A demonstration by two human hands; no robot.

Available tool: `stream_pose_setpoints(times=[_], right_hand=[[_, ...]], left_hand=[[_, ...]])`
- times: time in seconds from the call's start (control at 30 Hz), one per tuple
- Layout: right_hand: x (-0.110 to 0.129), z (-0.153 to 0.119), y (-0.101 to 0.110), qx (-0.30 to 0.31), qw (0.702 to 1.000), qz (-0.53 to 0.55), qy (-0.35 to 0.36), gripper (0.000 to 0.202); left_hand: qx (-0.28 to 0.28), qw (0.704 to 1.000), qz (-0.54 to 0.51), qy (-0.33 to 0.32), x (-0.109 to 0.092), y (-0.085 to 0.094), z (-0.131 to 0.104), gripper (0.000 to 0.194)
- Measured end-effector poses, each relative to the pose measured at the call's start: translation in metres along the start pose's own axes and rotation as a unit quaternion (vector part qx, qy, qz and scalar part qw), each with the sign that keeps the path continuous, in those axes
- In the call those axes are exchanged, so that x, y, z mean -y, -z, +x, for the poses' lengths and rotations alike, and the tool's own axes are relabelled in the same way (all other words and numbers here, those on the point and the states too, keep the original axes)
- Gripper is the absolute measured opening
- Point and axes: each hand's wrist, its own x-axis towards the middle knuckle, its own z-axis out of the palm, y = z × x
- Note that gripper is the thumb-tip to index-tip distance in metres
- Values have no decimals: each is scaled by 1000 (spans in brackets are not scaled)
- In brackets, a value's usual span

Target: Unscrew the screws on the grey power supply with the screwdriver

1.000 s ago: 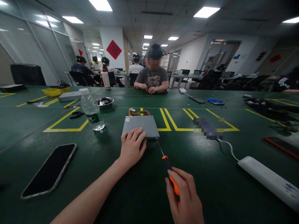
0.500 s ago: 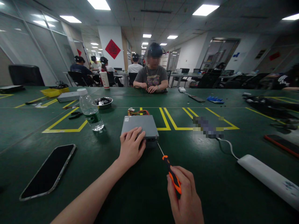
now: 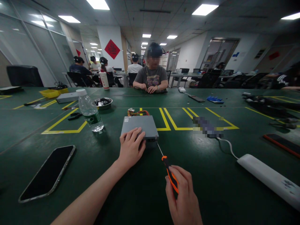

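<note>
Bench record: screwdriver at the corner of a grey metal box

Setup, seen from where I stand: grey metal box [image 3: 140,124] flat on the green table [image 3: 131,197], in front of the person, with a bundle of coloured wires [image 3: 140,112] at its far side and a white label near its far left corner.

Left hand [image 3: 132,147]: laid over the near left part of the box, fingers extended and slightly spread on the top, not clenched; thumb lower, by the near face.

Right hand [image 3: 184,190]: fingers closed around the black and orange handle of 1 screwdriver [image 3: 171,175]. Its thin shaft slants up and leftward to the box's near right corner. Whether the tip touches, I cannot tell.

Surroundings: 1 clear water bottle [image 3: 91,113] upright, left of the box; beyond it, a round metal bowl [image 3: 103,103] holding small dark items. A phone [image 3: 48,173], screen dark, lies left of the left forearm. On the right, a white power strip [image 3: 269,179] with a white cable [image 3: 231,148] running toward a pixelated object [image 3: 207,126].

Across the table: 1 seated person in a grey shirt [image 3: 152,78], both hands low at the table's far edge.
</note>
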Motion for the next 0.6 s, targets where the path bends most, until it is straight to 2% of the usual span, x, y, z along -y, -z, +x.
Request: stream_pose_setpoints(times=[0.2, 0.27, 0.43, 0.53, 0.6], right_hand=[[-8, -2, 6, 50, 997, 13, -51, 32], [-7, -2, 6, 53, 998, 13, -44, 32], [-2, -2, 1, 10, 1000, 8, 0, 27], [-5, -2, 3, 18, 999, 26, 12, 28], [-10, -3, 5, 32, 999, 22, -4, 25]], left_hand=[[-9, 1000, -5, -2, 0, -2, -1, 28], [-13, 1000, -8, -1, 0, -2, -1, 28], [-8, 1000, -11, 1, 0, -2, -1, 28], [-4, 1000, -7, 0, 0, -1, -1, 28], [-5, 1000, -6, -1, 0, -1, -1, 28]])
